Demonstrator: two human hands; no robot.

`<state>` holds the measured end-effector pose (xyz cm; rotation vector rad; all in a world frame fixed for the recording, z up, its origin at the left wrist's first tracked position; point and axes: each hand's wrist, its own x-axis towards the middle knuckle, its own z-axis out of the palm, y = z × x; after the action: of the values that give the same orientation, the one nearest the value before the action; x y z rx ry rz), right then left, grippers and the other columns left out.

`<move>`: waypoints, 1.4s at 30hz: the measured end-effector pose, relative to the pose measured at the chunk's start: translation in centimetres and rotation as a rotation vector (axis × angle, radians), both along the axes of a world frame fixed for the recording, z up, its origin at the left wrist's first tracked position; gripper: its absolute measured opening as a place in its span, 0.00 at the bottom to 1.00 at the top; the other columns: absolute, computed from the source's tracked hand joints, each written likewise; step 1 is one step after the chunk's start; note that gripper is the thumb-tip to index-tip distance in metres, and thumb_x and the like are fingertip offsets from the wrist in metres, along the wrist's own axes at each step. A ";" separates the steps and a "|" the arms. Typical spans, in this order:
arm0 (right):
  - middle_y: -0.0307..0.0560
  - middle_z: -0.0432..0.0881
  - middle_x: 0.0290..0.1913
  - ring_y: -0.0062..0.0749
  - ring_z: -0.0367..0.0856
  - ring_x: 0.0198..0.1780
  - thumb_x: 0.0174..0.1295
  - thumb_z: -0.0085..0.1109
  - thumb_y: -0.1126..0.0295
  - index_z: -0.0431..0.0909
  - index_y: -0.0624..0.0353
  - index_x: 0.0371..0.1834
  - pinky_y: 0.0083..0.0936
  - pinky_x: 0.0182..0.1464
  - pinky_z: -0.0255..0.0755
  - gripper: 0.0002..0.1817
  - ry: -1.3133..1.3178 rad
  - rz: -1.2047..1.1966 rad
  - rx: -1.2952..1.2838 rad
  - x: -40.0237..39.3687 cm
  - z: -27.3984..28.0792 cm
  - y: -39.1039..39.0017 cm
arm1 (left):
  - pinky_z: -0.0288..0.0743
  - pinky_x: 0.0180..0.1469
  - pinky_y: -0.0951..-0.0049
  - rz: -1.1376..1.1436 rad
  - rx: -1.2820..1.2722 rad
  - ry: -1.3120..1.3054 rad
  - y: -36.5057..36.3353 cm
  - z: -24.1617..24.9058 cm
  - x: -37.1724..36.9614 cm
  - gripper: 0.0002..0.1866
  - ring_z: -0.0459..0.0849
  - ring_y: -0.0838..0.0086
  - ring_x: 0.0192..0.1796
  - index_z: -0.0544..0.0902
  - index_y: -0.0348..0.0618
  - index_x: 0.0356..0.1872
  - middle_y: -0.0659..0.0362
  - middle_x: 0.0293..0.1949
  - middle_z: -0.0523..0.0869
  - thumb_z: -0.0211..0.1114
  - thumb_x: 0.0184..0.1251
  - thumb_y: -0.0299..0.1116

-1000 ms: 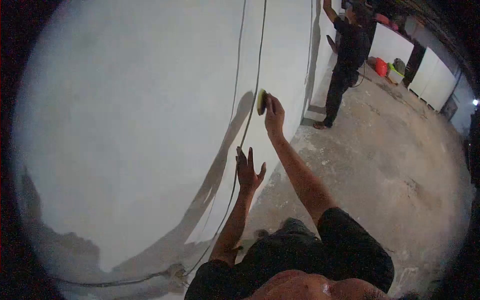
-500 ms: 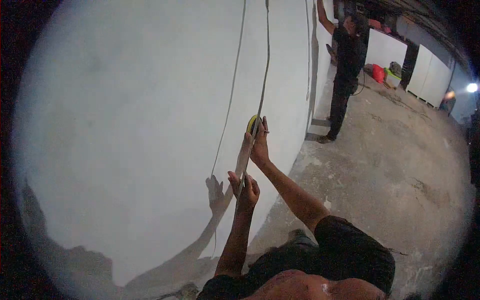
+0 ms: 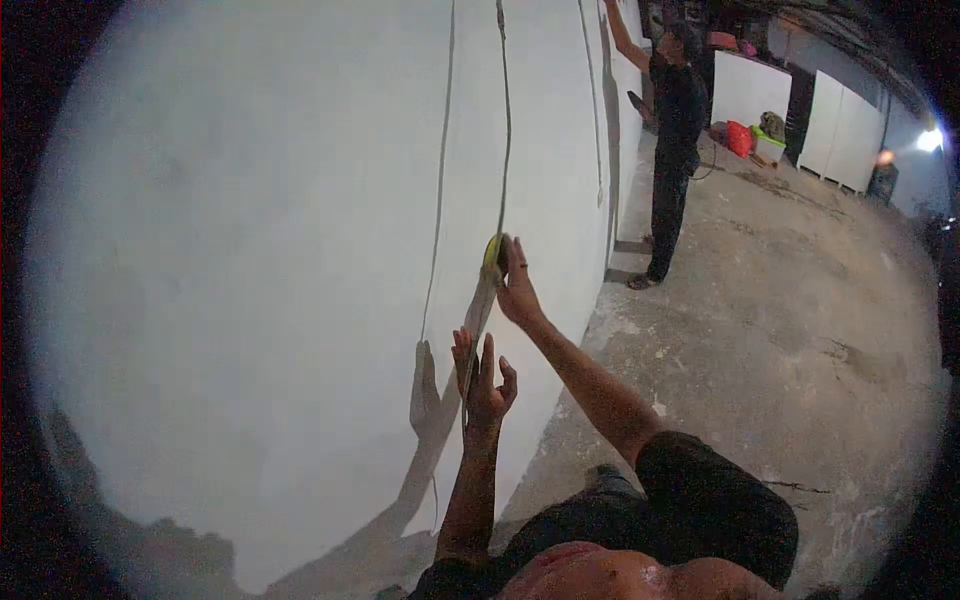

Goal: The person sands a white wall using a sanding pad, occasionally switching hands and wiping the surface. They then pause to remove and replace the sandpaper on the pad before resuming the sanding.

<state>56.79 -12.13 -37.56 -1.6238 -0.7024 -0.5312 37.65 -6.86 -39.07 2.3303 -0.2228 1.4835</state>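
A dark thin cable (image 3: 507, 130) hangs down in front of the white wall (image 3: 250, 220) and runs to my hands. My right hand (image 3: 517, 293) holds a yellow and black round object (image 3: 492, 257) at the cable, its fingers pointing up; the grip is partly hidden. Lower down, my left hand (image 3: 486, 392) has its fingers spread, with the cable passing close to its palm and fingers.
A person in dark clothes (image 3: 672, 150) stands farther along the wall with an arm raised. Beyond are a red bag (image 3: 738, 138), a container with a green rim (image 3: 768, 147) and white panels (image 3: 840, 130). Concrete floor (image 3: 740, 330) lies at right.
My left hand's fingers have spread and straightened from a more curled pose. My right hand stays by the yellow and black object. The view has shifted slightly.
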 end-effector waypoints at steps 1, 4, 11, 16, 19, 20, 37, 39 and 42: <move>0.71 0.45 0.82 0.68 0.48 0.81 0.79 0.47 0.50 0.45 0.59 0.83 0.52 0.79 0.54 0.39 -0.001 -0.002 -0.006 0.5 0.9 0.0 | 0.56 0.76 0.36 -0.002 -0.006 -0.001 0.2 0.0 -0.1 0.29 0.57 0.39 0.80 0.71 0.43 0.74 0.35 0.77 0.60 0.60 0.71 0.29; 0.72 0.58 0.76 0.59 0.56 0.79 0.80 0.45 0.53 0.47 0.68 0.81 0.42 0.78 0.56 0.38 0.061 -0.020 -0.049 0.0 1.0 0.7 | 0.52 0.77 0.36 -0.034 -0.044 0.068 0.4 0.7 -1.5 0.31 0.54 0.39 0.81 0.67 0.44 0.76 0.36 0.78 0.59 0.59 0.71 0.29; 0.75 0.61 0.74 0.63 0.62 0.75 0.79 0.50 0.54 0.47 0.68 0.81 0.45 0.76 0.60 0.38 0.130 -0.079 0.031 1.3 0.6 2.4 | 0.50 0.78 0.36 -0.033 -0.096 0.130 1.0 1.9 -1.7 0.29 0.53 0.39 0.81 0.68 0.44 0.75 0.36 0.78 0.59 0.58 0.72 0.29; 0.75 0.62 0.74 0.62 0.63 0.75 0.79 0.48 0.53 0.48 0.68 0.80 0.47 0.74 0.62 0.38 0.209 -0.066 -0.060 -1.6 3.7 1.3 | 0.52 0.78 0.37 -0.025 -0.108 0.168 0.9 2.3 -2.6 0.29 0.55 0.39 0.81 0.69 0.44 0.74 0.35 0.77 0.60 0.60 0.72 0.30; 0.75 0.58 0.76 0.69 0.57 0.78 0.79 0.48 0.51 0.43 0.63 0.82 0.50 0.76 0.61 0.41 0.116 -0.047 -0.121 -2.4 1.2 1.3 | 0.53 0.78 0.38 -0.027 -0.101 0.194 1.0 2.8 -2.7 0.28 0.55 0.39 0.81 0.70 0.44 0.73 0.34 0.77 0.60 0.60 0.72 0.29; 0.75 0.58 0.76 0.69 0.57 0.78 0.79 0.48 0.51 0.43 0.63 0.82 0.50 0.76 0.61 0.41 0.116 -0.045 -0.123 -1.6 1.5 1.0 | 0.54 0.78 0.38 -0.027 -0.105 0.209 0.9 3.0 -2.6 0.27 0.55 0.39 0.80 0.71 0.43 0.72 0.34 0.76 0.61 0.60 0.72 0.29; 0.71 0.69 0.71 0.61 0.71 0.71 0.78 0.51 0.57 0.46 0.66 0.81 0.45 0.71 0.67 0.38 0.247 0.068 -0.109 2.1 4.7 -1.3 | 0.66 0.74 0.49 -0.303 -0.261 0.277 2.7 2.7 -1.6 0.20 0.69 0.48 0.75 0.77 0.37 0.62 0.41 0.72 0.72 0.61 0.71 0.29; 0.77 0.58 0.76 0.70 0.62 0.75 0.78 0.50 0.51 0.42 0.66 0.82 0.49 0.74 0.65 0.42 0.078 -0.015 -0.150 -0.1 2.9 -0.6 | 0.65 0.74 0.49 -0.357 -0.289 0.218 2.3 3.2 -1.9 0.19 0.72 0.50 0.74 0.77 0.36 0.61 0.43 0.72 0.74 0.60 0.73 0.31; 0.76 0.59 0.75 0.69 0.62 0.75 0.78 0.50 0.51 0.42 0.65 0.82 0.48 0.74 0.64 0.42 0.077 0.013 -0.069 1.2 3.1 -1.0 | 0.65 0.74 0.50 -0.246 -0.190 0.269 2.5 4.3 -2.3 0.18 0.75 0.51 0.72 0.78 0.36 0.59 0.44 0.71 0.75 0.60 0.74 0.33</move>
<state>57.95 -13.12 -34.50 -1.6939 -0.6799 -0.4370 35.33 -4.39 -34.79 2.2261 -0.2717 1.0175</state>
